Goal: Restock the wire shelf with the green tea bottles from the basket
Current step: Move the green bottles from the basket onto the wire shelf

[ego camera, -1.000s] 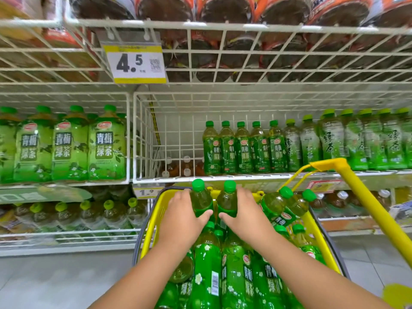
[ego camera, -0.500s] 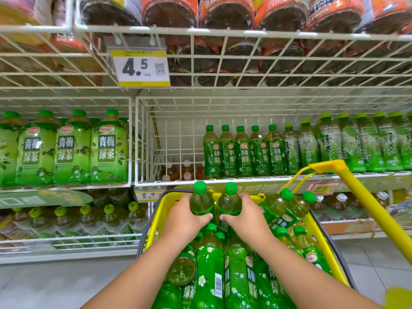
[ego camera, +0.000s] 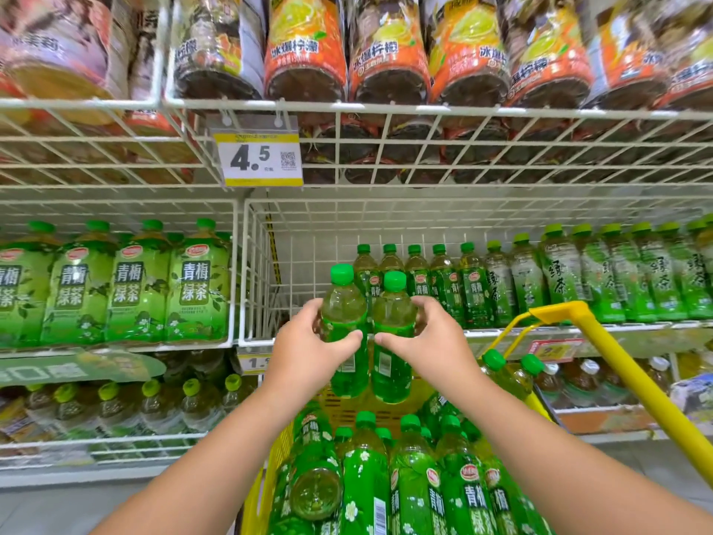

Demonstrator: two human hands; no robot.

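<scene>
Two green tea bottles (ego camera: 364, 334) side by side, one in each hand's grip, left hand (ego camera: 308, 351) and right hand (ego camera: 428, 347), above the full yellow basket (ego camera: 578, 322), near the wire shelf (ego camera: 254, 272) gap.

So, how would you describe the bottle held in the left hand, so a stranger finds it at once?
Start at the yellow basket below the wire shelf. Above it, two hands hold two small green tea bottles upright, side by side. The left hand grips the left bottle; its cap sits higher than that of the right bottle.
</scene>
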